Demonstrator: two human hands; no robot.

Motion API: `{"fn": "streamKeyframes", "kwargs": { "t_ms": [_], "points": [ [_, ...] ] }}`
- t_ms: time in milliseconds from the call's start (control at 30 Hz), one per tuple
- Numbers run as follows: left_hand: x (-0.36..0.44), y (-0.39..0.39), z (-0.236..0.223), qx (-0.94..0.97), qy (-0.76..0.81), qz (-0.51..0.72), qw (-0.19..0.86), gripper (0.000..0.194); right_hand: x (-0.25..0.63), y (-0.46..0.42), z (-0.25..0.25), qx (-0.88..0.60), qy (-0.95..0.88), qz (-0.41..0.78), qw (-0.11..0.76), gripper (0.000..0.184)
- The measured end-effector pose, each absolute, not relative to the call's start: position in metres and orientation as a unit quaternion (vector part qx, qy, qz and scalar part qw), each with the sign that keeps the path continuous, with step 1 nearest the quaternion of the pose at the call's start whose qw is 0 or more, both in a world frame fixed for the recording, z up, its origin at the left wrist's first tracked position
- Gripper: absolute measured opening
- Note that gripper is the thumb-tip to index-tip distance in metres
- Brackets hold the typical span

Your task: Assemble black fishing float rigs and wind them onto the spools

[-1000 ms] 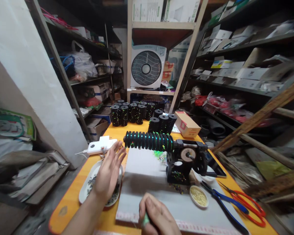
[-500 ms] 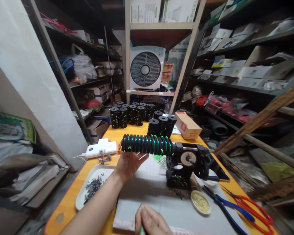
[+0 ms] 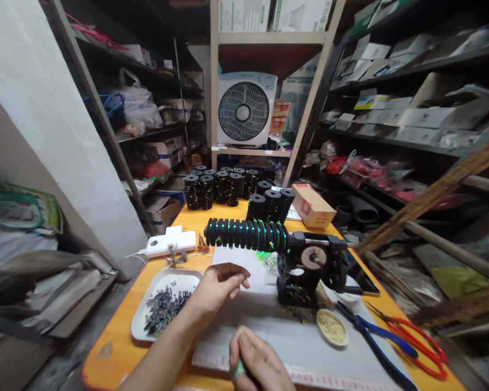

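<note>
My left hand [image 3: 222,290] hovers over the grey board, fingers curled and thumb against fingertips; anything pinched there is too small to make out. Nearer to me, my right hand [image 3: 258,358] is closed around a pale green object [image 3: 239,369], mostly hidden in the fist. Beyond both hands, a row of black ribbed spools [image 3: 246,235] wound with green-blue line sits level on the shaft of a black winding machine [image 3: 305,271]. Left of my left hand, a white tray [image 3: 137,326] holds many small dark pieces [image 3: 163,309].
Blue-handled pliers [image 3: 375,336], red-handled scissors [image 3: 419,342] and a small dish of golden bits [image 3: 332,327] lie right. Behind stand black spool stacks [image 3: 228,187] and a cardboard box [image 3: 313,206]. A white power strip [image 3: 171,243] is at left; a fan [image 3: 246,108] stands behind.
My left hand went from open beside the spool row's left end to reaching under the row, then came down toward me with its fingers curled. My right hand stays closed on the green object.
</note>
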State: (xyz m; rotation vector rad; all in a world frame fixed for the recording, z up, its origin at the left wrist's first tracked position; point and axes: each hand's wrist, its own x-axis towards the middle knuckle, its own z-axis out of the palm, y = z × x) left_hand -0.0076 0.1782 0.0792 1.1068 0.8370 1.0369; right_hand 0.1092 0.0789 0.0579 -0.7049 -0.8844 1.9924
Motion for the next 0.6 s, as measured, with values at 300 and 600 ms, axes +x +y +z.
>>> {"fn": "streamKeyframes", "kwargs": {
  "t_ms": [300,600],
  "points": [
    [-0.005,0.189,0.078,0.469,0.398,0.57,0.544,0.038,0.108,0.077,0.057,-0.289,-0.337,0.791,0.422,0.045],
    [0.023,0.228,0.085,0.592,0.336,0.437,0.588,0.023,0.106,0.078,0.059,-0.3,-0.333,0.793,0.412,0.046]
  ]
}}
